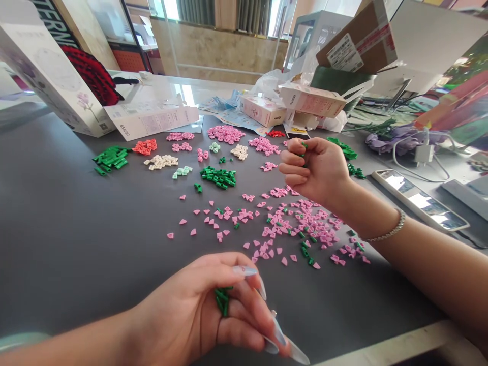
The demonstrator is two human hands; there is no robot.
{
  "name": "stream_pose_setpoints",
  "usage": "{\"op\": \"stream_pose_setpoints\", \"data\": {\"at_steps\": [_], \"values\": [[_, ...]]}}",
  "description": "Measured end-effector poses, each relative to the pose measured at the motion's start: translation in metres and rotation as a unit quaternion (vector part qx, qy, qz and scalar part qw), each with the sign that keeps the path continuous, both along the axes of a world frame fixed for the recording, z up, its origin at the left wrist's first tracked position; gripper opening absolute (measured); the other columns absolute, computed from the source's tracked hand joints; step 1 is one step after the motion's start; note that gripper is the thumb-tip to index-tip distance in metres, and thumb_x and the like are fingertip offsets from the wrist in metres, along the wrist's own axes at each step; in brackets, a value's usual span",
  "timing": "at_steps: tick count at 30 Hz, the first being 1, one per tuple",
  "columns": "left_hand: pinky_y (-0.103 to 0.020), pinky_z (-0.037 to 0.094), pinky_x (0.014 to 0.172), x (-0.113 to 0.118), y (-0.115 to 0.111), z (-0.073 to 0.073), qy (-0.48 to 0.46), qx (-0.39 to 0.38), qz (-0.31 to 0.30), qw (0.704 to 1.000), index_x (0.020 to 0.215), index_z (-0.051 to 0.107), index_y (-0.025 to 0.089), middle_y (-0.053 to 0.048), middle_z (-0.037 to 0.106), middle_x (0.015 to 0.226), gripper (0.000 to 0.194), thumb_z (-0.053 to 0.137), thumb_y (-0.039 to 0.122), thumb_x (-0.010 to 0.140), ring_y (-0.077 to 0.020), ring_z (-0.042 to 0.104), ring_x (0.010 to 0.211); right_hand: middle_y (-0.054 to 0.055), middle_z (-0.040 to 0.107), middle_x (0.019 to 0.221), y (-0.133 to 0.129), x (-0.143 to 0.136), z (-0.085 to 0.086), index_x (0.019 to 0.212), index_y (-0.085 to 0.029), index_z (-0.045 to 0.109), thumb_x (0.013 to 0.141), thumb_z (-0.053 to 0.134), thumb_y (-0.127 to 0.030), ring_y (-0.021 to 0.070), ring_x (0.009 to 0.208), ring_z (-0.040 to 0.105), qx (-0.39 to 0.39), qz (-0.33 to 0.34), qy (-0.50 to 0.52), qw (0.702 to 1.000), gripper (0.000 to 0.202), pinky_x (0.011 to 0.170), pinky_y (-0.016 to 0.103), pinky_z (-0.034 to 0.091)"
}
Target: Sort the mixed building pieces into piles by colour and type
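At the front, my left hand (213, 300) is curled around several small green plastic building pieces (222, 301), which show in the palm. My right hand (316, 165) is raised over the right side of the table, its fingers folded in. Bits of green plastic show between them, so it holds small green pieces too. Between the two hands lies a loose scatter of pink plastic pieces (312, 221) with a few green ones mixed in. Behind it is a pile of green tube-like pieces (218, 177).
Sorted piles include green pieces (111, 159), orange-red pieces (145, 146), cream pieces (161, 162) and pink pieces (225, 134). White boxes (156, 122) stand at the back left. A phone (419, 198), white cable and purple artificial flowers (387, 142) lie at right.
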State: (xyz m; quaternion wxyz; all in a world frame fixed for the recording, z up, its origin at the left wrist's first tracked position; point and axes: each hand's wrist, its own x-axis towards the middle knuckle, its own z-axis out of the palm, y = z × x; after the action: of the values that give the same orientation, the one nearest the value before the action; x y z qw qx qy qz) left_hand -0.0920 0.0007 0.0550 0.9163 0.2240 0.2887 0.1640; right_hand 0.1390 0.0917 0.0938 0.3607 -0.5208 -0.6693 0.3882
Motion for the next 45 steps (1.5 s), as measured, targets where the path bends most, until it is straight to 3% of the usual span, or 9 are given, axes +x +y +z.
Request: {"op": "stream_pose_setpoints", "data": {"at_steps": [6,10,14,18,21,25,36,40,45], "values": [[-0.02,0.053,0.059,0.0,0.001,-0.001,0.006,-0.008,0.004,1.0,0.071,0.061,0.013,-0.008,0.068,0.065,0.014,0.059,0.023,0.08,-0.0243,0.071,0.071,-0.005,0.02,0.058,0.006,0.002,-0.009,0.066,-0.025,0.023,0.091,0.022,-0.056,0.012,0.047,0.019,-0.016,-0.01,0.085,0.996,0.04,0.041,0.027,0.02],[-0.02,0.052,0.059,0.001,0.001,-0.001,0.003,-0.014,0.006,1.0,0.072,0.061,0.013,-0.008,0.068,0.065,0.012,0.059,0.022,0.08,-0.0244,0.071,0.071,-0.006,0.026,0.057,0.006,0.003,-0.008,0.065,-0.023,0.036,0.088,0.038,-0.063,0.0091,0.046,0.021,0.001,-0.037,0.075,0.996,0.046,0.041,0.025,0.02],[-0.021,0.052,0.061,0.0,0.002,-0.001,-0.004,-0.013,0.006,1.0,0.073,0.062,0.013,-0.007,0.068,0.066,0.01,0.058,0.02,0.079,-0.0238,0.071,0.072,-0.006,0.032,0.053,-0.004,0.013,-0.003,0.072,-0.019,0.058,0.083,0.057,-0.055,0.0065,0.043,0.025,0.033,-0.066,0.023,0.997,0.038,0.04,0.024,0.022],[-0.021,0.051,0.061,0.001,0.002,0.0,-0.015,-0.02,0.004,1.0,0.072,0.06,0.013,-0.008,0.068,0.066,0.012,0.059,0.023,0.079,-0.0246,0.072,0.072,-0.005,0.035,0.045,-0.026,0.033,-0.005,0.076,-0.018,0.07,0.082,0.059,-0.05,0.0071,0.041,0.028,0.053,-0.116,-0.133,0.983,0.034,0.04,0.025,0.022],[-0.021,0.051,0.061,0.002,0.001,0.001,-0.011,-0.019,0.006,1.0,0.072,0.058,0.013,-0.008,0.068,0.066,0.013,0.058,0.024,0.079,-0.0253,0.072,0.071,-0.002,0.049,0.047,-0.043,0.046,-0.015,0.067,-0.02,0.072,0.077,0.063,-0.05,0.0085,0.043,0.038,0.057,-0.072,-0.231,0.969,0.033,0.043,0.025,0.031],[-0.021,0.051,0.06,0.0,0.001,-0.001,-0.008,-0.021,0.003,1.0,0.071,0.058,0.014,-0.007,0.067,0.065,0.014,0.059,0.024,0.079,-0.0253,0.072,0.07,0.002,0.068,0.062,-0.055,0.054,-0.026,0.067,-0.021,0.073,0.075,0.066,-0.047,0.0141,0.056,0.058,0.047,-0.015,-0.269,0.962,0.028,0.053,0.026,0.043],[-0.019,0.053,0.058,0.0,0.002,-0.006,-0.006,-0.052,0.002,0.999,0.074,0.062,0.015,-0.009,0.07,0.067,0.012,0.06,0.024,0.081,-0.0211,0.071,0.068,0.0,0.067,0.056,-0.057,0.039,-0.022,0.07,-0.023,0.075,0.076,0.062,-0.03,0.0116,0.046,0.054,0.049,-0.001,-0.368,0.929,0.016,0.047,0.026,0.037],[-0.019,0.053,0.058,0.0,0.002,-0.005,-0.017,-0.042,0.004,0.999,0.074,0.062,0.015,-0.008,0.069,0.066,0.013,0.057,0.022,0.083,-0.0217,0.071,0.071,-0.003,0.059,0.046,-0.052,0.034,-0.018,0.068,-0.024,0.075,0.072,0.066,-0.032,0.0105,0.041,0.046,0.017,-0.013,-0.405,0.914,0.013,0.044,0.027,0.033],[-0.02,0.053,0.061,-0.001,0.001,-0.005,-0.031,-0.029,-0.002,0.999,0.074,0.061,0.014,-0.007,0.069,0.069,0.016,0.053,0.021,0.085,-0.0234,0.072,0.074,-0.003,0.056,0.044,-0.039,0.022,-0.006,0.055,-0.022,0.069,0.065,0.063,-0.018,0.0103,0.041,0.045,-0.056,0.032,-0.451,0.89,0.012,0.044,0.027,0.033]]}}
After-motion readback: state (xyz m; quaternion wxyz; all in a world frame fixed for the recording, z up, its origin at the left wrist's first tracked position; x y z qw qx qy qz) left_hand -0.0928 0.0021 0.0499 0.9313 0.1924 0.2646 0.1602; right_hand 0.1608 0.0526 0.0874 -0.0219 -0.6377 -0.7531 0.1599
